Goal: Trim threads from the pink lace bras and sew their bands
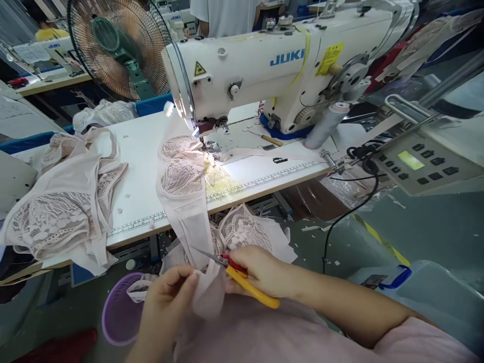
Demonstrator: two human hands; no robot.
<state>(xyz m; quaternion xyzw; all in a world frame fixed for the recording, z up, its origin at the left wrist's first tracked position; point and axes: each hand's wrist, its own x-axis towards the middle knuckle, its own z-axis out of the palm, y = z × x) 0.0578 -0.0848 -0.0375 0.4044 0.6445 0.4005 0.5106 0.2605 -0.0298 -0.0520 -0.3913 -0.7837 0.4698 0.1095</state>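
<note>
The pale pink bra of lace and smooth cloth (181,176) lies on the white bench (139,151) by the needle of the white metal sewing machine (245,58), its plain band hanging over the front edge; the left hand (170,300) pinches a thin, pale edge of cloth (209,297) between thumb and finger; the right hand (260,272) grips the steel scissors with yellow and red handles (251,290), though whether the blades touch the cloth cannot be told; the lace cups look already joined to the band, so this piece seems well along; whether the edge has been trimmed is unclear; the crumpled pile of similar lace bras (56,212) at the left may be finished or waiting; the lace is openwork, leafy over rounded cups, the band flat and matte.
</note>
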